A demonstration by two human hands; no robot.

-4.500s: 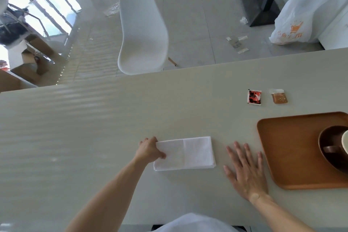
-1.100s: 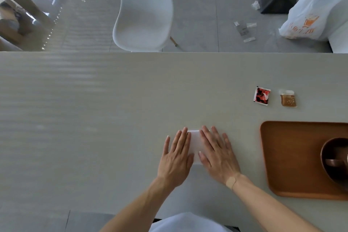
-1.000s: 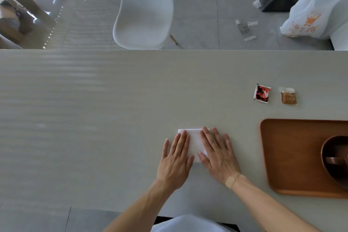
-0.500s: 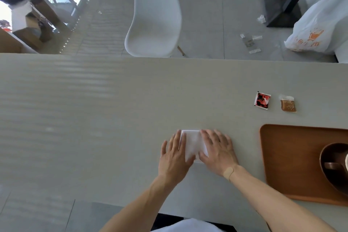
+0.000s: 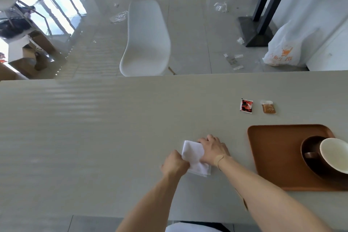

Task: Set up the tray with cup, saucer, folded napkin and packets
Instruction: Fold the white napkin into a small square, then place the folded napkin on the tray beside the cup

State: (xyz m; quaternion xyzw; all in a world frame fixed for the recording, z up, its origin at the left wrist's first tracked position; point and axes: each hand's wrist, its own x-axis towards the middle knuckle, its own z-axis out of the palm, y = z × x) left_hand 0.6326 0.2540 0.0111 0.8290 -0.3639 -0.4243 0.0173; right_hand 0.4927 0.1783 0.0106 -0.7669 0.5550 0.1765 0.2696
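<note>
A folded white napkin (image 5: 194, 153) lies on the pale table, turned at an angle. My left hand (image 5: 174, 163) pinches its near left edge, and my right hand (image 5: 213, 149) holds its right side. To the right sits a brown wooden tray (image 5: 273, 156) with a dark brown saucer (image 5: 310, 146) on it. A cup (image 5: 334, 154) with a cream inside and a brown handle stands on the saucer. Beyond the tray lie a red and black packet (image 5: 246, 106) and a brown packet (image 5: 268, 107).
A white chair (image 5: 146, 41) stands past the table's far edge. On the floor beyond are scraps of litter, a white plastic bag (image 5: 288, 49) and a black table base (image 5: 256, 30). The table's near edge runs just below my forearms.
Both hands lay flat on the napkin before; now their fingers have closed on its edges. The napkin has turned at an angle. The view has tilted up.
</note>
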